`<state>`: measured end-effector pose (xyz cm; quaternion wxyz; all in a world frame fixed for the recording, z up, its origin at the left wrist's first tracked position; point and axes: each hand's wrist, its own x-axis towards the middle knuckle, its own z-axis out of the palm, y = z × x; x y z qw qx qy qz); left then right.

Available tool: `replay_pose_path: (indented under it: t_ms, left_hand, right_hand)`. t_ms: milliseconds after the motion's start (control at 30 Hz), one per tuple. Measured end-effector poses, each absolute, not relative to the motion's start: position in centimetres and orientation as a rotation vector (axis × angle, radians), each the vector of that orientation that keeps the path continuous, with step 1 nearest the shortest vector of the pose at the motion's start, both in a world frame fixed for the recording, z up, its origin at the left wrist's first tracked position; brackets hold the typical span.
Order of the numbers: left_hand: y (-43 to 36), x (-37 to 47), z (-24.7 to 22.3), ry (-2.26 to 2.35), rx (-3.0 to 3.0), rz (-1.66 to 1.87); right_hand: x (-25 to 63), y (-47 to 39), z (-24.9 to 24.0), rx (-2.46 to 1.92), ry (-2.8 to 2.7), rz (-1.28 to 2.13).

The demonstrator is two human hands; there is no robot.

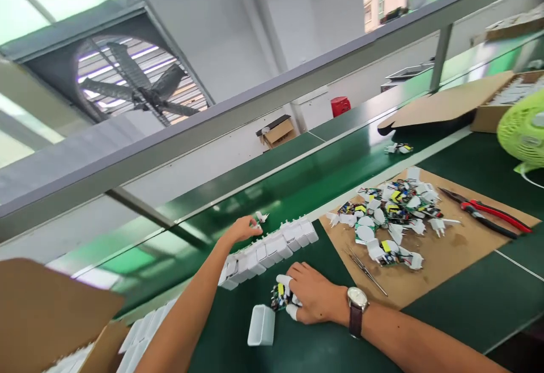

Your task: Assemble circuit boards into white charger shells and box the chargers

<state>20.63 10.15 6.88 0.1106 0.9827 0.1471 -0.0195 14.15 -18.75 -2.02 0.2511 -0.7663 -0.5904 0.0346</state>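
My left hand (pixel 244 229) reaches over the far side of a row of white plastic housings (pixel 270 251). Its fingers are pinched together; whatever is in them is too small to make out. Just beyond the fingertips lies a small white plug part (pixel 262 217) on the green belt. White finger cots cover fingertips of my right hand (pixel 313 292), which is closed round a small circuit board (pixel 278 296) with yellow and dark components, partly hidden under the fingers. To its lower left, one hollow white housing (pixel 261 326) rests on the green table.
On a brown cardboard sheet (pixel 450 259) lie a heap of circuit boards with white plug parts (pixel 393 208), tweezers (pixel 366 271) and red-black pliers (pixel 488 214). A green fan (pixel 525 129) stands far right. An open carton (pixel 102 339) with white housings is lower left.
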Motion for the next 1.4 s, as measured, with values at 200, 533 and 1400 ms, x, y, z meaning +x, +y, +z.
replay_pose_path:
  t_ms: [200,533,1400]
  left_hand:
    - [8.3,23.3,8.3,0.382,2.991,-0.035]
    - [-11.4,23.7,8.8,-0.678,2.685,0.063]
    - [4.2,-1.0,2.6,0.027,2.199,-0.189]
  right_hand:
    - [14.3,-18.3,-2.5,-2.115,-1.71,-0.063]
    - [14.6,-18.5,-2.5,-2.093,-1.685,-0.086]
    - [15.4,-18.8,-2.3,-1.945,-1.625,0.06]
